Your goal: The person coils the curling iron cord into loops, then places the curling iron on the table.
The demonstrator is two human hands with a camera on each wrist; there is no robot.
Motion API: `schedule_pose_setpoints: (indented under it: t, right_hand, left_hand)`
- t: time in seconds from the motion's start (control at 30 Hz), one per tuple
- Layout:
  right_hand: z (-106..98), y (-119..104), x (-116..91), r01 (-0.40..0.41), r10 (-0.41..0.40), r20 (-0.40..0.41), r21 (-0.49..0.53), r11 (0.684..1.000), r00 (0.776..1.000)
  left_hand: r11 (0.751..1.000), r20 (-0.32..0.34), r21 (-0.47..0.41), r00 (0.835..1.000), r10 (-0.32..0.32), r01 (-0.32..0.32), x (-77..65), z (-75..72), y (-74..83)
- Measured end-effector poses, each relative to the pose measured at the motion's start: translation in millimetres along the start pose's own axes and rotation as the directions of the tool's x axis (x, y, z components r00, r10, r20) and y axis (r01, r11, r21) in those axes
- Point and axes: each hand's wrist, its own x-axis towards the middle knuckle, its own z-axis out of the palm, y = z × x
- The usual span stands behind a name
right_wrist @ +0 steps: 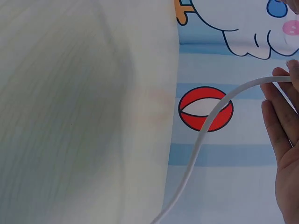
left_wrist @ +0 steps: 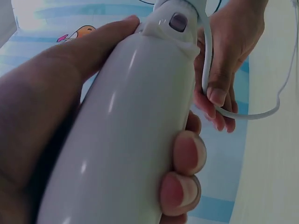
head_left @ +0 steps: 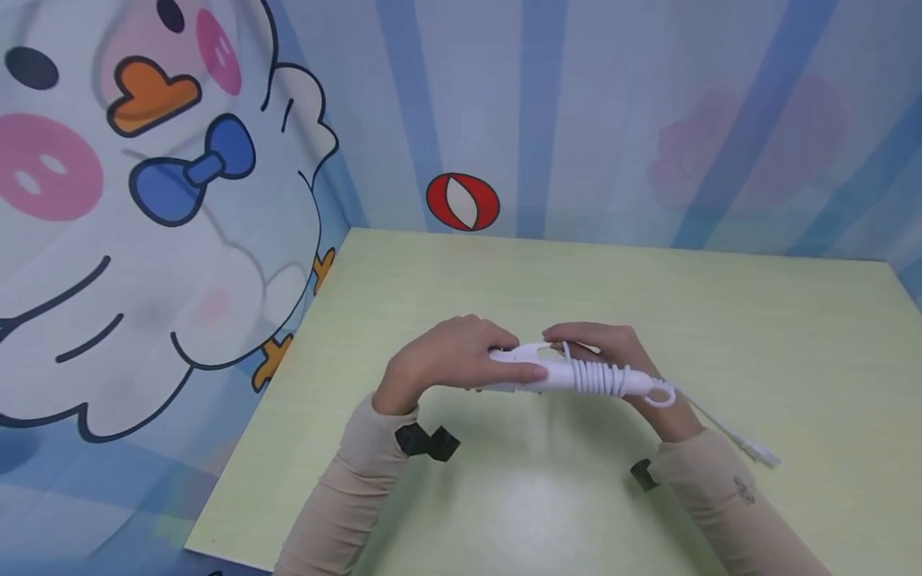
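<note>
- The white handheld appliance (head_left: pixel 559 378), perhaps a hair curler, lies crosswise in front of me, held up over the counter, its far end toward my right.
- My left grip (head_left: pixel 457 352) is wrapped around its thick body, thumb on one side and fingers curled round the other.
- That body looks stiff, smooth and glossy; I judge it light but a little slippery, so the broad barrel is the safest hold, clear of the grey button (left_wrist: pixel 178 22).
- The white cord (head_left: pixel 599 379) lies in close turns around the narrower part and should be soft and springy; a loose turn could slip if let go.
- My right grip (head_left: pixel 615 342) pinches a free stretch of that cord between thumb and fingers, just beside the appliance; the other fingers are fairly straight.
- A small loop stands at the appliance's right end, and past my right wrist a pale plug (head_left: pixel 763 456) shows; I cannot tell whether it touches the counter.
- Beneath is the pale green counter (head_left: pixel 792 344).
- Behind it rises a blue striped backdrop (head_left: pixel 605 144) with a printed red-and-white ball (head_left: pixel 464 202) and, to my left, a big cartoon bird (head_left: pixel 65 264).
</note>
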Motion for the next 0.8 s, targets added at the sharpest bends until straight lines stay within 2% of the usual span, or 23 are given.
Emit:
schedule_pose_setpoints:
  t: [0.13,0.27,0.4,0.5,0.63,0.8]
  right_hand:
    - [1,10,-1,-0.014,0.018,0.068,-0.067,0.998,0.997]
    - [-1,24,-4,-0.036,0.067,0.135,-0.218,0.975,0.989]
    - [-6,29,-1,-0.05,0.104,0.162,-0.312,0.949,0.981]
    - [-11,28,4,-0.019,0.076,0.159,-0.336,0.942,0.984]
    - [-14,25,9,0.049,0.011,0.155,-0.38,0.924,0.988]
    - [-13,20,16,0.109,-0.037,0.16,-0.473,0.874,0.986]
  left_hand:
    - [1.0,0.047,0.027,0.999,0.008,-0.009,-1.4,1.4,-0.5]
    - [0.999,0.084,0.039,0.996,-0.011,0.008,-3.1,1.3,-0.9]
    - [0.995,0.097,0.089,0.993,-0.064,0.055,-4.2,1.7,0.2]
    - [0.984,0.09,0.141,0.988,-0.124,0.111,-4.5,3.5,1.4]
    - [0.955,0.047,0.222,0.976,-0.212,0.197,-2.8,8.8,3.6]
    - [0.895,-0.039,0.329,0.951,-0.308,0.303,3.5,16.4,6.9]
